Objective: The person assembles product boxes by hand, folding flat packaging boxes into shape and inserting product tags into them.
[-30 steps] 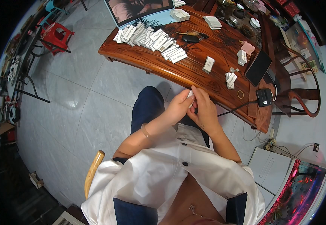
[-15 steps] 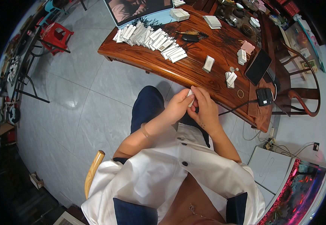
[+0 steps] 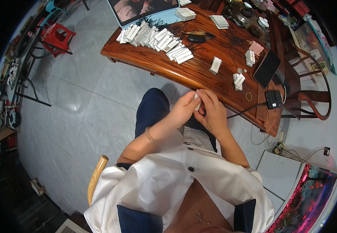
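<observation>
In front of the table's near edge, my left hand and my right hand meet, fingers closed around a small white stack of hang tags. Most of the stack is hidden by my fingers, so how many tags it has cannot be made out. My left thumb presses on its face, and the right fingers curl over its far end. On the table beyond my hands lie a neat small stack of tags and, to its right, another small pile of tags.
A wooden table bears a long spread of white tags, black strings, a dark key fob, a phone, a rubber band and a black device. A laptop-like screen stands far left.
My hands stay in almost the same place, still closed on the tags, with only a slight shift of the fingers. The picture on the screen has changed.
</observation>
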Demonstrator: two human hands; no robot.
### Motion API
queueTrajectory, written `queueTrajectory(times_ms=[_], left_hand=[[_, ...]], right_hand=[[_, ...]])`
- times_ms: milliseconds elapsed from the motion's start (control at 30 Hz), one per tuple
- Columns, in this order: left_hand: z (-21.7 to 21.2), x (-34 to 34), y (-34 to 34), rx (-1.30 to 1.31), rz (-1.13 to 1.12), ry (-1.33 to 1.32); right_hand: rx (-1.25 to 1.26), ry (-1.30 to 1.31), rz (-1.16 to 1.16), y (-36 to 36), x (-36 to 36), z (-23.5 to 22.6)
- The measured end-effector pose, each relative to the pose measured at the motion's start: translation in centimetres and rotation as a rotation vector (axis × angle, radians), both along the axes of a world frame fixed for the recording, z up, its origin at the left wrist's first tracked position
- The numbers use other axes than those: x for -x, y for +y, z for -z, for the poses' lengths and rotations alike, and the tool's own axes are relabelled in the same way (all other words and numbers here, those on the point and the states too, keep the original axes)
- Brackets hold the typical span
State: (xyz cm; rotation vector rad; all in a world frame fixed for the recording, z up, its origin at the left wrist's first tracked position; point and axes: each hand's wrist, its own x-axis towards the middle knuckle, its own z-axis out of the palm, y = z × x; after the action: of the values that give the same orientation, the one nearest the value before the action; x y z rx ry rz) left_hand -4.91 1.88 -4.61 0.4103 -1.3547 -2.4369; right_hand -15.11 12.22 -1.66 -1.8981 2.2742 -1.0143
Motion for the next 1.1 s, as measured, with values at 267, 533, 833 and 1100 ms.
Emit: queueTrajectory(times_ms=[267,533,833,1100], left_hand=[[-0.3,-0.3,-0.1,-0.005,0.016,0.021],[0.0,-0.2,-0.1,-0.063,0.019,-0.058],[-0.2,-0.4,-0.1,-0.103,0.027,-0.030],[-0.4,-0.4,-0.3,-0.160,0.017,-0.027]], right_hand=[[0.037,0.049,-0.043,0.0,0.2,-0.4],[0.070,-0.004,-0.025,0.0,0.1,-0.5],[0.057,0.002,-0.029,0.0,0.2,-0.9],[-0.004,0.014,-0.045,0.2,0.3,-1.1]])
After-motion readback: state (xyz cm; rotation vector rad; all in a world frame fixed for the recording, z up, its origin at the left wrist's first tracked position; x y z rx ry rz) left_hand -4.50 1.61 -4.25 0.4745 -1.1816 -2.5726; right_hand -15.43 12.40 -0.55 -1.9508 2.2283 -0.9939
